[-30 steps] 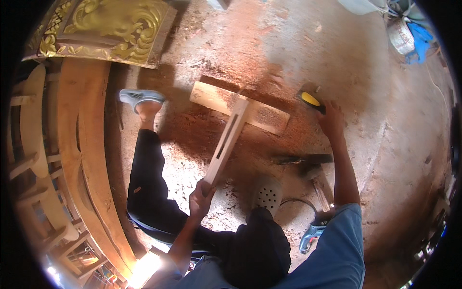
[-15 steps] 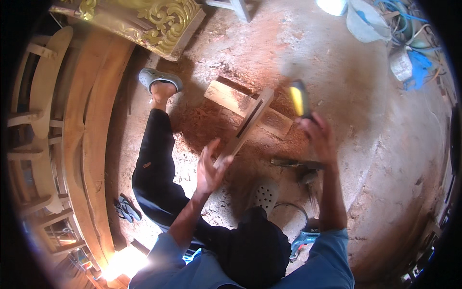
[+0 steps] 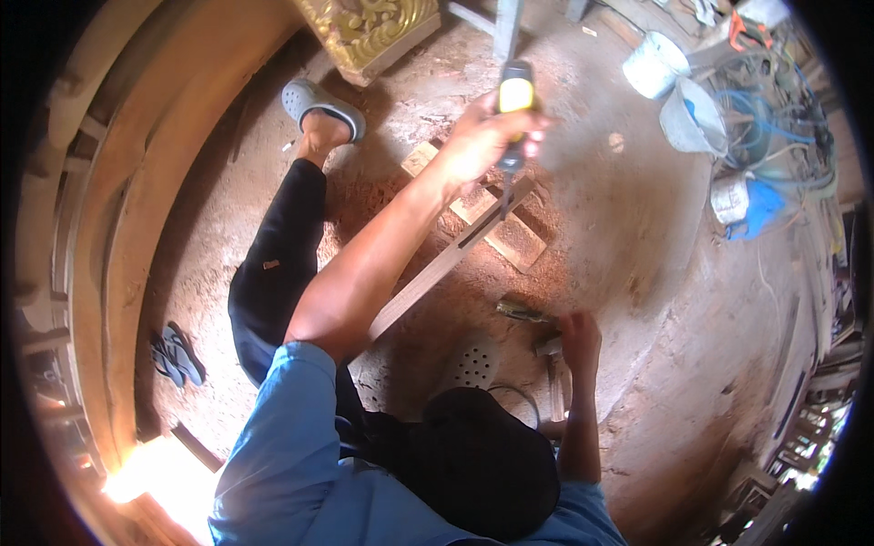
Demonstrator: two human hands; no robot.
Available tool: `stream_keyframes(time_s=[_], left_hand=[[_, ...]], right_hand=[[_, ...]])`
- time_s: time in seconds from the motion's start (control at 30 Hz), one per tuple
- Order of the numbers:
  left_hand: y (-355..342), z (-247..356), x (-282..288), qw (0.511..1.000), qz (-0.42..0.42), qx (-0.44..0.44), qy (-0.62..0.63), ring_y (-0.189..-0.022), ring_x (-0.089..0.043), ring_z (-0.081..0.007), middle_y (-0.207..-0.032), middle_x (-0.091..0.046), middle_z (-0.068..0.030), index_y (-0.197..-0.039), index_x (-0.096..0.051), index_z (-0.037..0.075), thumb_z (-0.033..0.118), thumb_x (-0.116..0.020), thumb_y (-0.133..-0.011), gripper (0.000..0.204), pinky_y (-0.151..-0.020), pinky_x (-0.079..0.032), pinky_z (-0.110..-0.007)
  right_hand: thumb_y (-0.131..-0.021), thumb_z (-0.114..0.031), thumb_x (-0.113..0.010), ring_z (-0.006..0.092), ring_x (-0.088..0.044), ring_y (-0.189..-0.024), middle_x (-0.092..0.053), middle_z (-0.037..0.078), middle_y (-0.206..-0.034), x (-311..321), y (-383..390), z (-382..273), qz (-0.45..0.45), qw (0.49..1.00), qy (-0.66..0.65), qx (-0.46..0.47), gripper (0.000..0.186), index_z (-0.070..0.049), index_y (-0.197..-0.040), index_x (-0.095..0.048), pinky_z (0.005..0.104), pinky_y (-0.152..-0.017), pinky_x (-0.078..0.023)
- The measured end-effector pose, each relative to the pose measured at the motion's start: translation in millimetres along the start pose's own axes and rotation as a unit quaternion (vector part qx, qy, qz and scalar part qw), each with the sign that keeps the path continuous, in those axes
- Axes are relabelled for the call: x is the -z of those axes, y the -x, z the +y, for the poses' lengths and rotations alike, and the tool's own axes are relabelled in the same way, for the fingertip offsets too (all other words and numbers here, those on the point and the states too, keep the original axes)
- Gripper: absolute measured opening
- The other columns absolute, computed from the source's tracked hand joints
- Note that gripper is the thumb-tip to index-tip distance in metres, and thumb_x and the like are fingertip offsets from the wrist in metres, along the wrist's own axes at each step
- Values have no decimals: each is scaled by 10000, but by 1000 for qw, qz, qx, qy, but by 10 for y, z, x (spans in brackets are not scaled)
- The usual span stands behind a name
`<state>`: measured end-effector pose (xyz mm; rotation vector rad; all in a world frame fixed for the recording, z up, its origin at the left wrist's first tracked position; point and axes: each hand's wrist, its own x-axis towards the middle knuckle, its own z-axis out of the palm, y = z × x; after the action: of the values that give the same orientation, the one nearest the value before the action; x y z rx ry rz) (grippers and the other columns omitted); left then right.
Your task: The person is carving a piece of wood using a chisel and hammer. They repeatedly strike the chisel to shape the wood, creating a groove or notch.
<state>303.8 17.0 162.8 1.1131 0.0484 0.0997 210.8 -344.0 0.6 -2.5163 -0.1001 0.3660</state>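
A yellow-and-black-handled chisel (image 3: 514, 114) is gripped in the closed left hand (image 3: 487, 136), raised at twelve o'clock above the slotted wooden slat (image 3: 437, 268). The right hand (image 3: 578, 337), at four o'clock, is closed around a hammer (image 3: 553, 364) on the ground. Chopping the slot appears to be in hand; seating the blade would be called for next.

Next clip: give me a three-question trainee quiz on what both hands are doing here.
1. True or false: the left hand grips a chisel with a yellow and black handle above the wooden strip.
2. What does the right hand touch? A) a white bucket B) a hammer on the ground C) a blue sandal
3. Fill in: the wooden strip lies across a ____ wooden block on the dirt floor.

Key: 1 true; 2 B, its fingers rest at the hammer; 3 flat.
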Motion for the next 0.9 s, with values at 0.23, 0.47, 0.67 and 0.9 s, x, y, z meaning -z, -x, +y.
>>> stream_keyframes(time_s=[0.23,0.47,0.67,0.9], left_hand=[[-321,-103,-101,996,-56,28,-70,-715,-597,-95,-823,-638,-36,-983,-582,35,162,-652,-904,165,-685,-528,-246],[-574,-178,-168,988,-69,50,-132,-747,-593,-93,-867,-605,-17,-1071,-578,53,259,-606,-932,250,-674,-505,-256],[-593,-188,-152,966,-67,-57,-244,-691,-592,-110,-843,-611,-28,-1043,-548,21,392,-778,-885,463,-663,-532,-292],[-669,-403,-145,987,-56,21,-152,-677,-578,-104,-809,-619,2,-918,-626,64,329,-912,-747,426,-651,-502,-246]], right_hand=[[-807,-365,-784,407,-664,-988,-694,214,-1021,-426,825,1231,-21,992,90,-89,487,-25,-1111,-612,486,-840,-524],[-847,-209,-715,280,-682,-663,-682,163,-819,-417,833,999,-142,960,-24,-242,330,26,-1028,-571,405,-603,-561],[-872,-188,-695,182,-604,-488,-600,96,-660,-22,1154,474,-297,908,29,-295,251,13,-912,-551,333,-442,-508],[-872,-126,-689,125,-562,-492,-582,40,-667,287,1322,5,-284,907,-109,-292,196,-2,-995,-601,291,-450,-490]])
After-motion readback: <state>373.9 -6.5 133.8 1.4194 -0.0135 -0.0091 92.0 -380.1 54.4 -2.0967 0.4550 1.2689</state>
